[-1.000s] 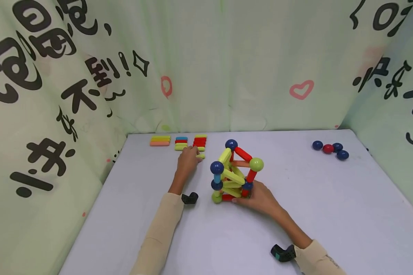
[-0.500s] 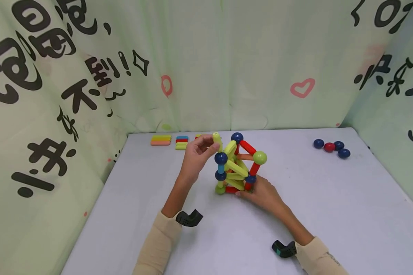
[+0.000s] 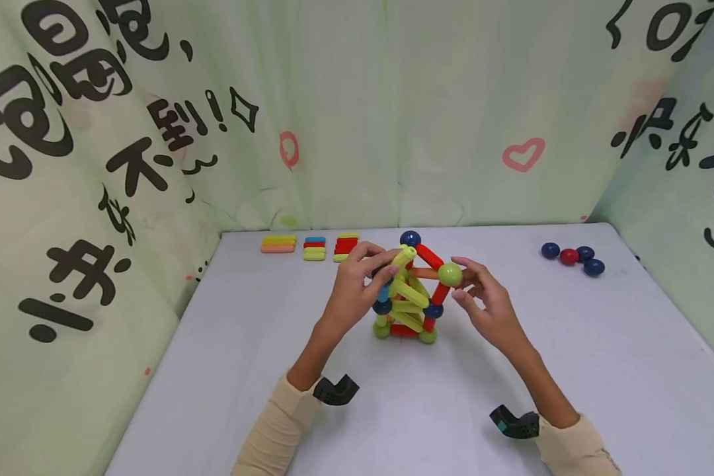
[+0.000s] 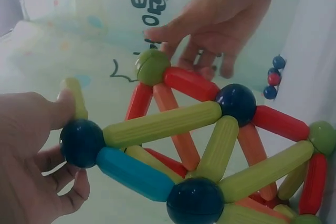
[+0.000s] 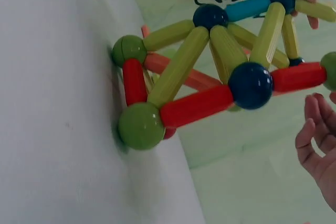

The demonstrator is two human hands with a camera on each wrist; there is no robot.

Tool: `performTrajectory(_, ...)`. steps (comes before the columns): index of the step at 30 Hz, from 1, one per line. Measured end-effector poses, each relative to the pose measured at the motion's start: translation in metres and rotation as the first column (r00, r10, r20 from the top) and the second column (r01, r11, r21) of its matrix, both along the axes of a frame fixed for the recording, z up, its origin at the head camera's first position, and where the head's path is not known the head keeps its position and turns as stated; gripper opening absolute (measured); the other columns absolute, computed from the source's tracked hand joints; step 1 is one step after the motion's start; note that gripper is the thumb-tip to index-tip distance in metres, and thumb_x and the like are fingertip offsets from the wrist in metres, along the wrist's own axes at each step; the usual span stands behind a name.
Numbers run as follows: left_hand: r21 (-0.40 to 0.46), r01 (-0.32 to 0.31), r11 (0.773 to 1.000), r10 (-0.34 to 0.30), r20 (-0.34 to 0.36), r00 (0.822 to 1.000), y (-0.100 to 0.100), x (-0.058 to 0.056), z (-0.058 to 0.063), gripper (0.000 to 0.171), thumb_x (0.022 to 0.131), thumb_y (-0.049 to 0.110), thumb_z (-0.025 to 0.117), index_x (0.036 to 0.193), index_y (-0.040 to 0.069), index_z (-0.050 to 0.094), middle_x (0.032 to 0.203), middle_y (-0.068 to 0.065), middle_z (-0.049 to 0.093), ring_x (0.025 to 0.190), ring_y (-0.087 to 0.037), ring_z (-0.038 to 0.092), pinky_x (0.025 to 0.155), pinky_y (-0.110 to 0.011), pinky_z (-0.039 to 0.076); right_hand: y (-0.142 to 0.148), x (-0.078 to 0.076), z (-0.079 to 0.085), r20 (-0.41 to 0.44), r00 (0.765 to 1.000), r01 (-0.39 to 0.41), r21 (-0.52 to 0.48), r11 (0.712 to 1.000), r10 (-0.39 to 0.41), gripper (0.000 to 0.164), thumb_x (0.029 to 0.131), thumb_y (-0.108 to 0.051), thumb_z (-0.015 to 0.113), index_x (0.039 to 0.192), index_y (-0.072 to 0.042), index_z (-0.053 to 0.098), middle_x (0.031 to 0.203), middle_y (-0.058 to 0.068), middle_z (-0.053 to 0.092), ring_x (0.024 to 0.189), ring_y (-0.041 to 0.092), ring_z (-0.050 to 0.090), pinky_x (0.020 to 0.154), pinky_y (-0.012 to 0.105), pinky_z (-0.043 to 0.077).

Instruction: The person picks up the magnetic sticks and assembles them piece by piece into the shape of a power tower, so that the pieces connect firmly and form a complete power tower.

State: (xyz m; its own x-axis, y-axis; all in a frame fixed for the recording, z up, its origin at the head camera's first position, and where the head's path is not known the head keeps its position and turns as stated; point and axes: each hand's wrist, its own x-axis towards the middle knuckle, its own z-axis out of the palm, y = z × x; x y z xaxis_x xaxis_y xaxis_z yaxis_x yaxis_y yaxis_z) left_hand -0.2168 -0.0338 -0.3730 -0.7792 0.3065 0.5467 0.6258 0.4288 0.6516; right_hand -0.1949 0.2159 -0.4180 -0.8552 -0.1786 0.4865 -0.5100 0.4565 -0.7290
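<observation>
A pale green fabric curtain (image 3: 452, 99) hangs in soft vertical folds behind the matte white, straight-edged desk (image 3: 196, 377), printed with a coral-red heart outline (image 3: 522, 169) above the desk's far edge. Left of the desk, a matching pale green side curtain (image 3: 89, 211) bears bold black written characters (image 3: 133, 162); right of it, another green curtain panel (image 3: 666, 225) carries more. Diffuse light leaves faint shadows on the desk.

2 hands (image 3: 354, 289) (image 3: 495, 309), 1 ball-&-rod struct (image 3: 412, 295), 3 rod grps (image 3: 314, 249), 3 loose blue balls (image 3: 594, 267) & 1 red ball (image 3: 568, 257).
</observation>
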Motion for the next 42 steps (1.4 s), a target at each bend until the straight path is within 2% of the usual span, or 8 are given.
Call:
performTrajectory(5, -0.171, -0.081, 0.982, 0.055, -0.150, 0.987, 0.008, 0.004, 0.002, 0.027, 0.087, 0.023, 0.073, 0.112, 0.014, 0.075, 0.105, -0.006, 0.050, 0.105, -0.018, 0.047, 0.078, -0.022, 0.051, -0.015, -0.005, 0.002, -0.137, 0.990, -0.047, -0.219, 0.975, 0.017, 0.040, 0.090, 0.011, 0.059, 0.129, 0.002, 0.056, 0.105, 0.001, 0.059, 0.088, 0.008, 0.058, 0.079, 0.011, 0.052)
performTrajectory(12, -0.291, -0.154, 0.944, 0.082, -0.246, 0.966, 0.013, 0.007, 0.001, 0.027, 0.083, 0.026, 0.078, 0.108, 0.017, 0.076, 0.105, -0.006, 0.047, 0.109, -0.020, 0.044, 0.080, -0.023, 0.053, -0.030, -0.001, 0.000, -0.180, 0.984, -0.043, -0.272, 0.961, -0.007, 0.038, 0.087, 0.015, 0.060, 0.124, 0.008, 0.057, 0.100, 0.003, 0.056, 0.086, 0.005, 0.056, 0.078, 0.010, 0.051)
performTrajectory(25, -0.145, -0.072, 0.987, 0.053, -0.131, 0.990, 0.005, 0.001, 0.000, 0.026, 0.089, 0.028, 0.071, 0.112, 0.016, 0.073, 0.107, -0.005, 0.047, 0.107, -0.018, 0.046, 0.080, -0.026, 0.051, -0.032, -0.001, -0.004, -0.154, 0.987, 0.010, -0.176, 0.984, -0.037, 0.059, 0.083, 0.008, 0.071, 0.137, -0.003, 0.049, 0.097, 0.007, 0.056, 0.078, 0.007, 0.053, 0.072, 0.012, 0.050)
performTrajectory(30, 0.035, -0.150, 0.988, 0.149, 0.028, 0.988, -0.014, -0.028, -0.015, 0.034, 0.103, 0.032, 0.048, 0.113, 0.008, 0.069, 0.101, -0.008, 0.060, 0.092, -0.018, 0.057, 0.075, -0.027, 0.052, -0.026, 0.001, -0.012, -0.009, 0.999, 0.042, 0.019, 0.999, -0.042, 0.083, 0.078, -0.005, 0.080, 0.147, -0.004, 0.035, 0.100, 0.009, 0.055, 0.081, 0.018, 0.053, 0.065, 0.025, 0.049)
performTrajectory(33, -0.030, -0.253, 0.967, 0.255, 0.156, 0.954, -0.033, -0.054, -0.036, 0.025, 0.102, 0.023, 0.053, 0.110, 0.006, 0.068, 0.098, -0.010, 0.065, 0.092, -0.022, 0.061, 0.080, -0.033, 0.055, -0.020, -0.002, -0.024, 0.172, 0.985, -0.018, 0.118, 0.993, -0.002, 0.087, 0.081, -0.020, 0.081, 0.149, -0.006, 0.029, 0.111, 0.011, 0.053, 0.093, 0.021, 0.053, 0.066, 0.025, 0.050)
performTrajectory(36, -0.183, -0.332, 0.925, 0.372, 0.269, 0.888, -0.049, -0.078, -0.064, 0.020, 0.097, 0.016, 0.060, 0.114, 0.006, 0.067, 0.104, -0.012, 0.063, 0.098, -0.025, 0.059, 0.083, -0.036, 0.055, -0.017, -0.003, -0.035, 0.311, 0.950, -0.097, 0.164, 0.982, 0.042, 0.087, 0.082, -0.030, 0.080, 0.147, -0.005, 0.028, 0.123, 0.015, 0.049, 0.101, 0.026, 0.054, 0.067, 0.026, 0.053)
performTrajectory(39, -0.310, -0.361, 0.879, 0.454, 0.315, 0.834, -0.057, -0.097, -0.090, 0.029, 0.095, 0.015, 0.063, 0.124, 0.011, 0.064, 0.115, -0.015, 0.057, 0.106, -0.026, 0.055, 0.086, -0.036, 0.054, -0.019, -0.004, -0.046, 0.357, 0.931, -0.153, 0.184, 0.971, 0.079, 0.081, 0.082, -0.029, 0.080, 0.144, -0.004, 0.034, 0.130, 0.018, 0.052, 0.109, 0.031, 0.057, 0.080, 0.038, 0.057)
performTrajectory(42, -0.375, -0.350, 0.858, 0.479, 0.341, 0.809, -0.059, -0.108, -0.108, 0.039, 0.096, 0.018, 0.062, 0.135, 0.016, 0.058, 0.124, -0.015, 0.048, 0.112, -0.026, 0.050, 0.087, -0.038, 0.053, -0.024, -0.002, -0.056, 0.376, 0.924, -0.150, 0.202, 0.968, 0.065, 0.075, 0.082, -0.026, 0.079, 0.140, 0.000, 0.039, 0.131, 0.019, 0.055, 0.115, 0.033, 0.057, 0.094, 0.051, 0.052)
